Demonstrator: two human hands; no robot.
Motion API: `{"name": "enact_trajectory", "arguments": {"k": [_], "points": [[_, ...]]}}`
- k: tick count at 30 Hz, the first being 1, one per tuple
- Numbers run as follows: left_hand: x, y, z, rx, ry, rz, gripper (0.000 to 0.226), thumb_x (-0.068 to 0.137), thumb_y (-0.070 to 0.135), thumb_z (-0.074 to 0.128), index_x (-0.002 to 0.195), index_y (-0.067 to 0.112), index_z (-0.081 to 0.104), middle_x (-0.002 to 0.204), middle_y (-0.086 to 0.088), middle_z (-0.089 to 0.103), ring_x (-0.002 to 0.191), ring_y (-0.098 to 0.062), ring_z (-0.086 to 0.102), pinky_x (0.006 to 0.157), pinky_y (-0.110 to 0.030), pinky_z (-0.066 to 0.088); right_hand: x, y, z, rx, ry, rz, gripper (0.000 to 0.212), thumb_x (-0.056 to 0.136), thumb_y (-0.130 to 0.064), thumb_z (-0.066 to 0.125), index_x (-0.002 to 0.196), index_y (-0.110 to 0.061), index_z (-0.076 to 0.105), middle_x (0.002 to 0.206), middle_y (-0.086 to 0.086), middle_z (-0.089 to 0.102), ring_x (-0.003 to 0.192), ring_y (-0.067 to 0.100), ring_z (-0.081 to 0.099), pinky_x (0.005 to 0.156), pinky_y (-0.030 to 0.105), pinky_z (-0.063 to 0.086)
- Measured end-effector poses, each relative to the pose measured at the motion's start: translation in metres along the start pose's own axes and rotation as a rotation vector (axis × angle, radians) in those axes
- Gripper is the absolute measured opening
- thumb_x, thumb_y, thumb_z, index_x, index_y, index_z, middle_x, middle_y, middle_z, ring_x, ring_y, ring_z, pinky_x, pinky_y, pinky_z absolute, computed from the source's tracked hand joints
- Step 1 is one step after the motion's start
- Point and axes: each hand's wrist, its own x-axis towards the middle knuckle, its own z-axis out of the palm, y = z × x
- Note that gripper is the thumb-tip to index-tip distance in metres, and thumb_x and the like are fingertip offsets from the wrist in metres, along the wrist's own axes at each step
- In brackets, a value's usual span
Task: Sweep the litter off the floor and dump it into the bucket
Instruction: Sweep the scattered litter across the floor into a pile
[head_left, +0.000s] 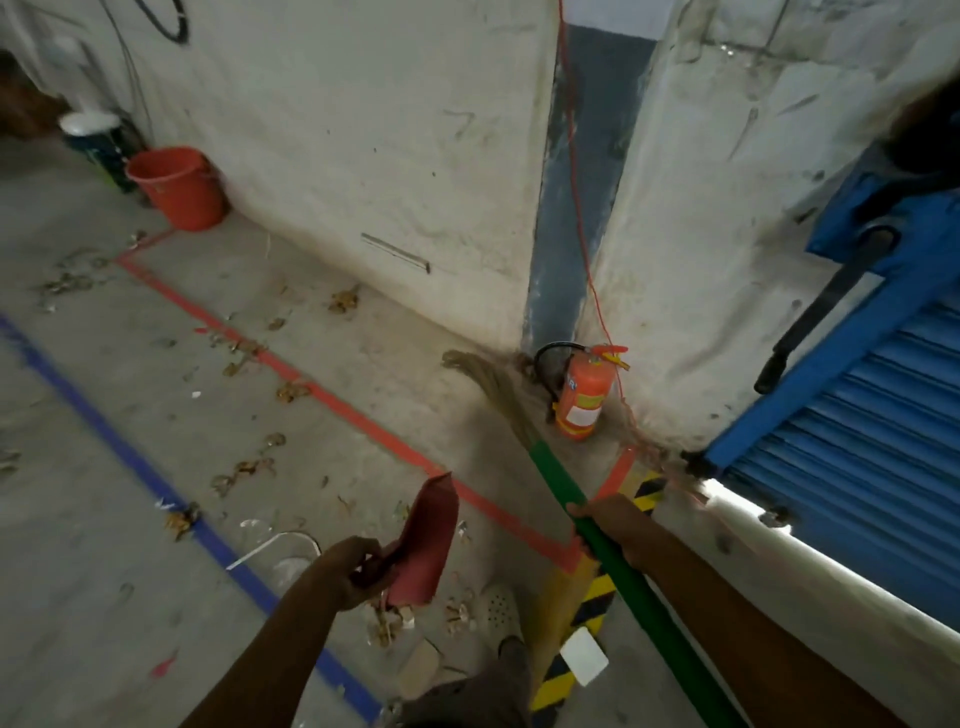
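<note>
Litter (293, 389), dry brown crumpled scraps and a few pale shreds, lies scattered over the grey concrete floor (78, 597) well to the left of the small orange fire extinguisher (582, 400) that stands at the foot of the white plastered wall (363, 130), and more of it lies nearer to us than the extinguisher, just beside our white perforated shoe (498, 605). Our left hand (353, 571) is curled round the handle of a dark red flat dustpan (428, 535), which we hold off the floor, tilted, its blade pointing up and away, nearer to us and left of the extinguisher. Our right hand (605, 525) grasps a long green-handled broom (558, 483); its straw-coloured bristles (493, 384) reach the floor just left of the extinguisher, close to the wall's foot. The round orange-red plastic bucket (179, 187) stands upright against the same wall, far to the left of the extinguisher and beyond it, well apart from both hands; we cannot tell what is in it. A red tape line (332, 400) runs on the floor from near the bucket towards us, passing left of the extinguisher, and a blue tape line (130, 457) lies farther left still. To the right of the extinguisher stands a blue ribbed metal shutter (857, 467), and nearer to us than the extinguisher a yellow-and-black striped strip (587, 613) marks the floor.
</note>
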Motion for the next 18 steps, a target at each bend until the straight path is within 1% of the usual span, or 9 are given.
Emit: {"name": "enact_trajectory", "arguments": {"k": [2, 5, 8, 10, 12, 14, 15, 17, 18], "points": [[0.018, 0.001, 0.021, -0.003, 0.003, 0.0, 0.017, 0.091, -0.012, 0.047, 0.085, 0.003, 0.045, 0.088, -0.02, 0.052, 0.075, -0.033, 0.052, 0.046, -0.053, 0.055, 0.02, -0.027, -0.005, -0.049, -0.031, -0.011, 0.026, 0.103, -0.02, 0.06, 0.083, -0.002, 0.059, 0.062, 0.012, 0.058, 0.05, 0.022, 0.053, 0.054, 0.032, 0.045], [0.034, 0.008, 0.052, 0.036, 0.019, 0.021, 0.015, 0.087, -0.019, 0.045, 0.091, -0.007, 0.053, 0.085, -0.02, 0.057, 0.066, -0.031, 0.053, 0.04, -0.035, 0.056, 0.043, -0.065, -0.014, -0.126, -0.082, 0.019, 0.031, 0.104, -0.031, 0.057, 0.086, -0.007, 0.054, 0.06, 0.008, 0.055, 0.047, 0.018, 0.052, 0.046, 0.028, 0.045], [0.031, 0.02, 0.084, 0.079, 0.135, 0.13, 0.005, 0.085, -0.017, 0.056, 0.085, -0.012, 0.059, 0.069, -0.019, 0.058, 0.047, -0.025, 0.053, 0.035, -0.026, 0.047, 0.063, -0.097, -0.023, -0.14, -0.135, 0.051, 0.026, 0.105, -0.026, 0.057, 0.088, -0.006, 0.052, 0.063, 0.01, 0.053, 0.044, 0.017, 0.052, 0.041, 0.024, 0.045], [0.023, 0.025, 0.105, 0.136, 0.181, 0.197, 0.013, 0.09, -0.002, 0.062, 0.078, -0.007, 0.061, 0.061, -0.013, 0.053, 0.041, -0.019, 0.044, 0.035, -0.022, 0.035, 0.076, -0.118, -0.027, -0.123, -0.173, 0.082, 0.022, 0.104, -0.019, 0.056, 0.089, -0.003, 0.053, 0.065, 0.012, 0.054, 0.043, 0.018, 0.053, 0.04, 0.022, 0.045], [0.022, 0.027, 0.121, 0.161, 0.275, 0.258, 0.025, 0.092, 0.012, 0.064, 0.072, -0.002, 0.06, 0.062, -0.012, 0.051, 0.046, -0.019, 0.04, 0.042, -0.026, 0.032, 0.087, -0.137, -0.028, -0.152, -0.215, 0.109, 0.021, 0.105, -0.013, 0.054, 0.087, -0.002, 0.054, 0.068, 0.013, 0.055, 0.05, 0.02, 0.053, 0.042, 0.024, 0.046], [0.017, 0.03, 0.135, 0.131, 0.359, 0.317, 0.035, 0.091, 0.031, 0.069, 0.073, 0.002, 0.063, 0.067, -0.015, 0.056, 0.054, -0.024, 0.047, 0.051, -0.031, 0.037, 0.101, -0.153, -0.028, -0.21, -0.256, 0.12, 0.02, 0.104, -0.01, 0.053, 0.086, -0.003, 0.055, 0.069, 0.012, 0.056, 0.056, 0.02, 0.052, 0.047, 0.027, 0.047], [0.024, 0.03, 0.138, 0.164, 0.411, 0.342, 0.043, 0.086, 0.048, 0.073, 0.077, 0.006, 0.066, 0.072, -0.014, 0.061, 0.06, -0.026, 0.054, 0.055, -0.033, 0.042, 0.109, -0.16, -0.029, -0.236, -0.268, 0.12, 0.019, 0.104, -0.01, 0.053, 0.086, -0.003, 0.055, 0.069, 0.011, 0.055, 0.057, 0.019, 0.052, 0.049, 0.027, 0.046], [0.034, 0.028, 0.14, 0.394, 0.49, 0.34, 0.063, 0.075, 0.077, 0.067, 0.091, 0.017, 0.068, 0.083, -0.01, 0.068, 0.076, -0.028, 0.066, 0.068, -0.036, 0.052, 0.123, -0.173, -0.032, -0.271, -0.282, 0.117, 0.02, 0.103, -0.011, 0.054, 0.086, -0.003, 0.055, 0.067, 0.01, 0.055, 0.055, 0.018, 0.051, 0.048, 0.026, 0.045], [0.034, 0.026, 0.144, 0.51, 0.511, 0.329, 0.064, 0.077, 0.08, 0.062, 0.096, 0.019, 0.065, 0.087, -0.007, 0.068, 0.083, -0.029, 0.068, 0.073, -0.036, 0.054, 0.13, -0.179, -0.034, -0.288, -0.289, 0.115, 0.022, 0.103, -0.014, 0.055, 0.084, -0.003, 0.055, 0.064, 0.009, 0.054, 0.053, 0.018, 0.051, 0.046, 0.026, 0.045]]}}
